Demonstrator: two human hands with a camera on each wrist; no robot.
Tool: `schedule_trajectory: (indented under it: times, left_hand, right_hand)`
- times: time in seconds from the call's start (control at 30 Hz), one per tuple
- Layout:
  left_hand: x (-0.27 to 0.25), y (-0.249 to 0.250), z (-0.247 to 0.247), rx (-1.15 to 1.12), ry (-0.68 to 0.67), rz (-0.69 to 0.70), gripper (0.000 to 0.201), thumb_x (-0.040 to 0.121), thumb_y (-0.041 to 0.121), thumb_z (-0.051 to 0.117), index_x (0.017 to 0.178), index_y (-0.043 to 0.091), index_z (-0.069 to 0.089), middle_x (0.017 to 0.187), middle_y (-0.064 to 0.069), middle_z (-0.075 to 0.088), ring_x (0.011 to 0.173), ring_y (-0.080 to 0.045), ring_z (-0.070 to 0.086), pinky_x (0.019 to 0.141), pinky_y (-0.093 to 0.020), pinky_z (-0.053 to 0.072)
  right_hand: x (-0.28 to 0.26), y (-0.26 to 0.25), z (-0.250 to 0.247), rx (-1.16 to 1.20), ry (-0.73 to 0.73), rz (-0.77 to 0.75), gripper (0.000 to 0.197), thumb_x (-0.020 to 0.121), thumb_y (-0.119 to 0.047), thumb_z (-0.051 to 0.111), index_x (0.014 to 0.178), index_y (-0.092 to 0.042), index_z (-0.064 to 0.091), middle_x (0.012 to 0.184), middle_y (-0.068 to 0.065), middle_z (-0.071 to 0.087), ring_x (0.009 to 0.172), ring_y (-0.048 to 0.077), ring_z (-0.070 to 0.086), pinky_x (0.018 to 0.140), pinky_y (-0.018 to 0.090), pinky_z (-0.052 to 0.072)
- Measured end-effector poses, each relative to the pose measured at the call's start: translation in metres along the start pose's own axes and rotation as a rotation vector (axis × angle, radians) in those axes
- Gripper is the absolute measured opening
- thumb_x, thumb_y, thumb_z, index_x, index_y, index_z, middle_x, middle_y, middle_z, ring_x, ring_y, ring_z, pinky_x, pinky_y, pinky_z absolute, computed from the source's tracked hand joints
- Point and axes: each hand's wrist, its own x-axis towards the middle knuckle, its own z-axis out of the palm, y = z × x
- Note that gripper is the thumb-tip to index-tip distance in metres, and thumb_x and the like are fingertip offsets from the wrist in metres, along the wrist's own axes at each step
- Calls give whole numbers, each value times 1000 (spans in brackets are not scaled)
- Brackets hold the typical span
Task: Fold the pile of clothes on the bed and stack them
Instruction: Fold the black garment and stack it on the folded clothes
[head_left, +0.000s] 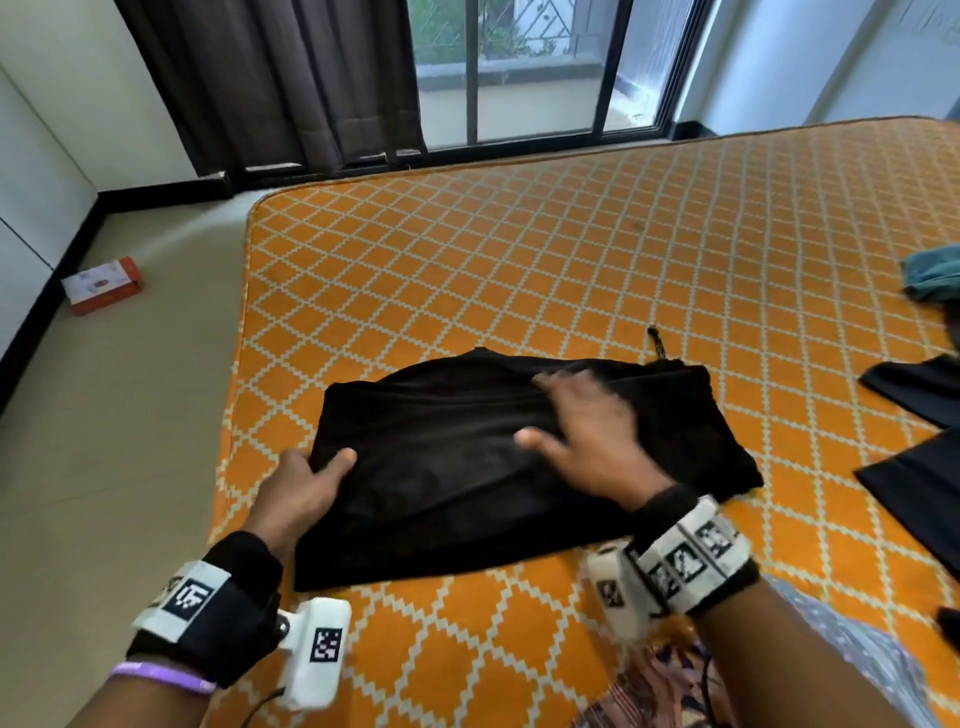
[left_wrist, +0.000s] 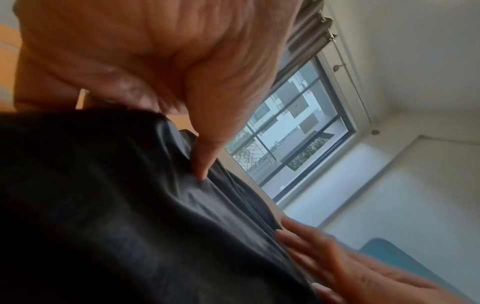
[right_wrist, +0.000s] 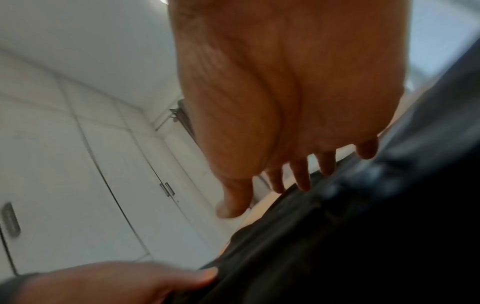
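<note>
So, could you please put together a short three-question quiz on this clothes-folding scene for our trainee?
1. True or false: the black garment lies on the floor.
2. Which hand pinches the garment's edge?
A. the left hand
B. the right hand
C. neither
3. Fill in: the right hand lies flat, fingers spread, on top of the ____.

Key
1. False: it lies on the orange patterned bed; on the floor there is only a small orange and white box.
2. A: the thumb is on top of the cloth, at its left edge.
3. Black garment.
</note>
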Motion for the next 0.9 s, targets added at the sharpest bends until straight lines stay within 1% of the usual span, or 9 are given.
schedule_trajectory:
  times: [0.1, 0.2, 0.33, 0.47, 0.53, 0.63, 0.73, 0.8, 0.9]
  left_hand:
    - [-15, -3, 8, 51, -60, 37, 52, 91, 37, 70, 126, 17, 37, 119, -3, 56, 111, -32, 59, 91, -43, 51]
    - [-23, -5, 8, -137, -53, 84, 43, 96, 25, 66, 133, 15, 45, 124, -5, 60, 111, -30, 61, 97, -46, 51]
    - [-36, 3, -10, -539, -212, -19, 34, 99, 17, 61, 131, 11, 53, 113, -10, 68, 100, -31, 68, 75, -39, 55]
    - [-52, 2, -42, -863, -368, -131, 36, 97, 21, 59, 129, 5, 62, 118, -22, 70, 98, -36, 72, 76, -46, 62]
    - [-68, 0, -61, -964, -440, -135, 33, 96, 22, 58, 116, -1, 69, 116, -24, 70, 90, -33, 74, 72, -44, 63]
    - [-83, -5, -81, -1127, -503, -43, 38, 96, 23, 54, 114, -6, 70, 111, -23, 72, 87, -30, 75, 64, -39, 63]
    - [-94, -7, -95, -1357, -757, 116, 43, 105, 23, 38, 140, 0, 51, 102, -20, 73, 81, -26, 74, 68, -33, 61]
    - [-96, -4, -91, -1443, -1021, 172, 38, 111, 29, 25, 135, 19, 53, 79, -2, 61, 57, -9, 56, 60, -25, 56]
    - [-100, 21, -47, -1212, -914, 249, 43, 97, 39, 63, 133, 17, 53, 86, -8, 56, 65, -8, 43, 62, -21, 52]
  right_hand:
    - [-26, -44, 39, 79, -478, -172, 90, 85, -86, 26, 159, -42, 1, 168, -10, -9, 154, 21, -19, 119, 56, -15]
    - [-29, -31, 48, 13, -428, 27, 90, 85, -85, 16, 159, -40, -9, 164, -16, -22, 151, 18, -27, 114, 57, -23]
    - [-24, -19, 29, 175, -265, 328, 85, 100, -66, 26, 161, -13, 1, 169, 4, -9, 155, 23, -15, 122, 53, -8]
    - [-48, -89, 35, 793, -85, 130, 67, 105, -47, 40, 159, -10, 25, 166, 4, 20, 154, 11, 11, 122, 23, 6]
    - [-65, -130, 56, 1078, -130, 127, 75, 97, -60, 45, 157, -16, 31, 164, -4, 27, 148, 0, 22, 121, 18, 12]
    - [-77, -171, 93, 1275, -232, 156, 113, 70, -94, 46, 158, -25, 27, 164, -13, 24, 148, -5, 20, 126, 26, 13]
    - [-77, -191, 88, 1502, -268, 191, 89, 90, -75, 38, 158, -19, 25, 163, -8, 27, 147, 1, 26, 122, 23, 19]
    - [-74, -184, 77, 1645, -270, 251, 82, 90, -68, 33, 157, -20, 30, 160, -3, 36, 148, 10, 30, 118, 27, 26]
    - [-68, -156, 49, 1811, -203, 354, 83, 87, -75, 33, 150, -21, 45, 145, 3, 56, 131, 17, 55, 97, 31, 49]
